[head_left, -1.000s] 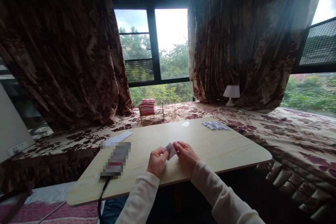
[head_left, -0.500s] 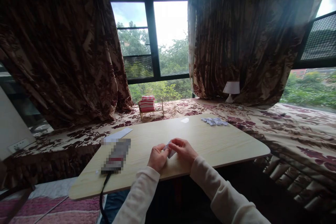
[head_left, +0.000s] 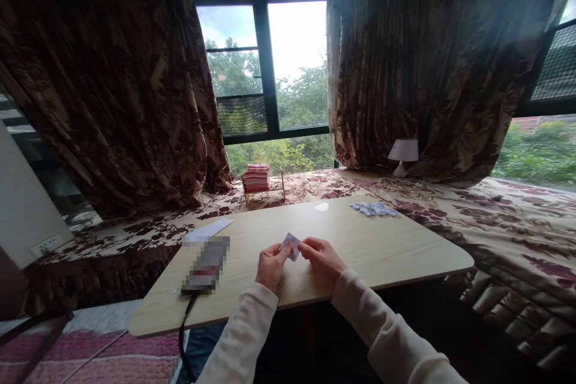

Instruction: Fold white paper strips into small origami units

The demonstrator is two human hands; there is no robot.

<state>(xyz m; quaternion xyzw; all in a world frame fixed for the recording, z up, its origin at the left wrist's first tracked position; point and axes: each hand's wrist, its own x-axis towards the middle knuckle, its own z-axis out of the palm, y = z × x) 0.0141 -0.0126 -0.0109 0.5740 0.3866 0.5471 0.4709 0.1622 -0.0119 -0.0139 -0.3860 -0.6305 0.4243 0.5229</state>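
Note:
Over the near part of the table, my left hand (head_left: 270, 265) pinches the left side of a small pale square (head_left: 291, 245), paper-like with faint bluish-purple marks. My right hand (head_left: 320, 257) grips its right edge between thumb and fingers. The square is tilted, one corner pointing up. Whether it is a folded paper or a flat packet I cannot tell. A pile of similar pale bluish pieces (head_left: 373, 209) lies at the table's far right.
On the left of the pale wooden table (head_left: 405, 252) are a blurred dark device (head_left: 207, 267) with a black cable and a white sheet (head_left: 207, 231). Behind stand a small rack with folded striped cloths (head_left: 257, 177) and a white lamp (head_left: 402, 153) on a floral-covered ledge.
The square has turned up between my fingers and shows more of its face, where before my hands mostly covered it. The camera view has shifted slightly left.

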